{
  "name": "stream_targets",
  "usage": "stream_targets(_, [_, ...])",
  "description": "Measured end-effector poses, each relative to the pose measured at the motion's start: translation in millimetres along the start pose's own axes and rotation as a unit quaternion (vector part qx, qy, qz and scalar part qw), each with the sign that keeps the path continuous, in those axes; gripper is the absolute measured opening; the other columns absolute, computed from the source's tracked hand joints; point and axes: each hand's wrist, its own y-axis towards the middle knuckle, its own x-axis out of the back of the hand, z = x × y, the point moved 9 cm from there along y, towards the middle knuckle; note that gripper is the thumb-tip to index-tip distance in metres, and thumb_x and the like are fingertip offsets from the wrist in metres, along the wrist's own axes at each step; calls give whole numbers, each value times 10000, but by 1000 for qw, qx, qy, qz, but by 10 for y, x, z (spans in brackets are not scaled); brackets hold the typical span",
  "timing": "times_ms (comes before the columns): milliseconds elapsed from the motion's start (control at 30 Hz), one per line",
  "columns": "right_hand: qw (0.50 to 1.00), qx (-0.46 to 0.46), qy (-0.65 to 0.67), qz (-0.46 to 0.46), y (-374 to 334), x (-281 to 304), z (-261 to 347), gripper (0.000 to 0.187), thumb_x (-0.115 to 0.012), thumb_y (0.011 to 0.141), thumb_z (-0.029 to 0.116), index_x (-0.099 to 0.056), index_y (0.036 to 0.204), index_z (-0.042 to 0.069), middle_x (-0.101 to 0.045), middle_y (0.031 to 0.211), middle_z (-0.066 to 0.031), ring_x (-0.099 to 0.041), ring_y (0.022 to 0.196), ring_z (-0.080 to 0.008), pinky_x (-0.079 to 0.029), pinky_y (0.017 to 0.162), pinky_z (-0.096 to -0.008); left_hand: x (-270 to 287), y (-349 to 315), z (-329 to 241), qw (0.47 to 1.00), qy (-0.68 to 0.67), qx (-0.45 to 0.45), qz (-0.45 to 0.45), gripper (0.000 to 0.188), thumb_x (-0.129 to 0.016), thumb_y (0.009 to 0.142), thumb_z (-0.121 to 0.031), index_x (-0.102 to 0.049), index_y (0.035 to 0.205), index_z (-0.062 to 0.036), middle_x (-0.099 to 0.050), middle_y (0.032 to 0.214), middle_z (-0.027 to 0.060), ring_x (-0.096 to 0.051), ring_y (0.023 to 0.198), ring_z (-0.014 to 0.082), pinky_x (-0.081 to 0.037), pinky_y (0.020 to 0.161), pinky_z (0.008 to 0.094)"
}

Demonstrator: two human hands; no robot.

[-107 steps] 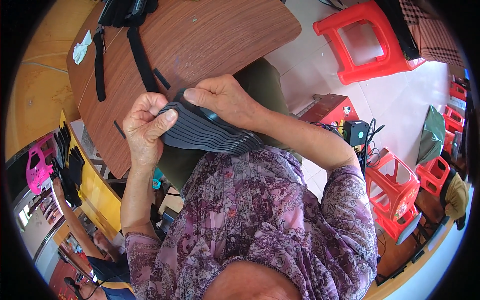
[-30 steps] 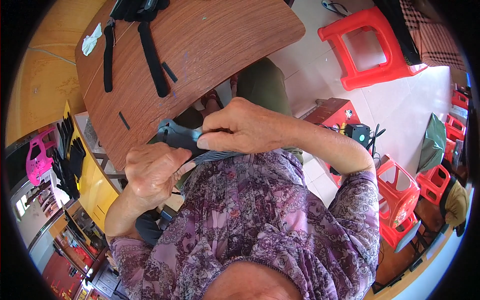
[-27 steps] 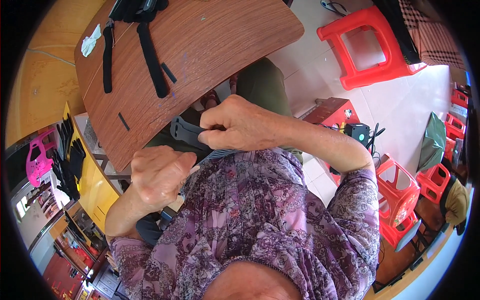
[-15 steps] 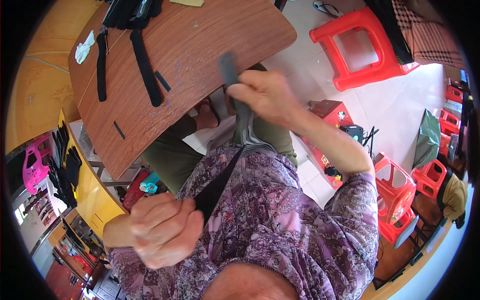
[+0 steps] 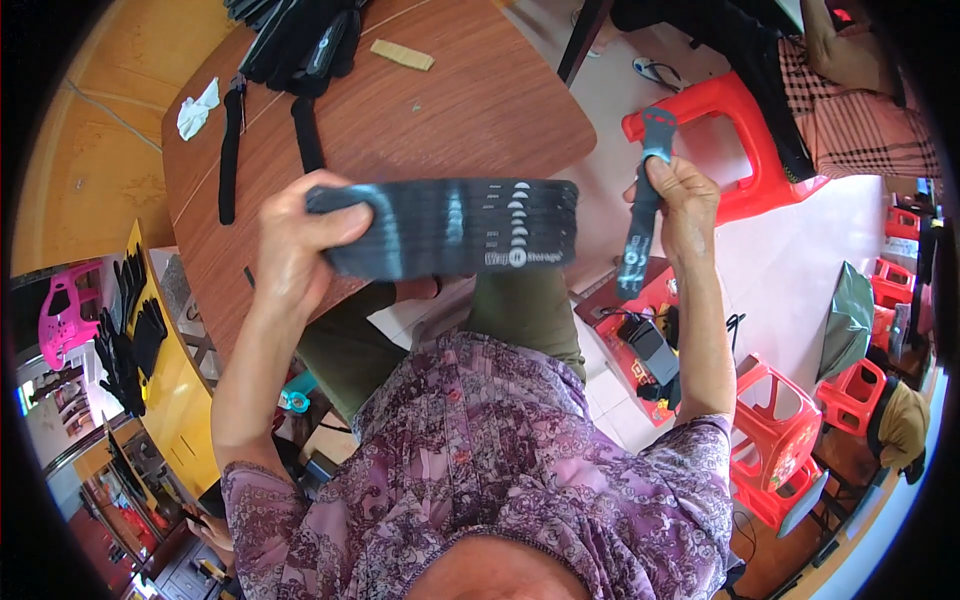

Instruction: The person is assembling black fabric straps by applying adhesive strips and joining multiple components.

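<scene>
My left hand [image 5: 293,235] is closed on one end of a stack of black straps [image 5: 420,228], the thumb on top. The stack reaches rightward over the table's edge and my lap, its layers slightly stepped, with white print near the free end. Apart from it on the right, my right hand [image 5: 683,200] pinches a single dark strap [image 5: 640,240] between thumb and fingers. That strap stands roughly lengthwise, its slotted end [image 5: 658,122] sticking up past the thumb.
On the brown table [image 5: 450,90] lie a pile of black straps [image 5: 295,45], two long black strips, a white crumpled tissue [image 5: 198,108] and a tan strip [image 5: 402,55]. Red stools [image 5: 745,130] stand at the right; another person [image 5: 860,120] sits at the far right.
Both hands have risen and moved forward from my lap. The stack is now spread flat in my left hand, and a single strap is held apart in my right.
</scene>
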Motion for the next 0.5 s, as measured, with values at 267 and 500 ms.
stream_targets(267, [992, -13, -4, 125, -46, -416, 95, 181, -582, 916, 174, -629, 893, 0, -653, 707, -89, -626, 628, -144, -490, 597, -254, 30, 689, 282, 997, 72, 10, -11, 258, -796, 662, 3, -636, 863, -21, -620, 749, 30, -592, 647, 119, -507, 617, 256])
stream_targets(500, [967, -52, 0, 249, -97, -803, 96, 162, -576, 914, 136, -619, 920, -20, -639, 731, -77, -642, 653, -152, -506, 590, -243, -20, 773, 236, 989, 141, -2, -38, 408, -792, 665, -22, -601, 1025, -49, -608, 839, 33, -593, 756, 131, -508, 701, 241])
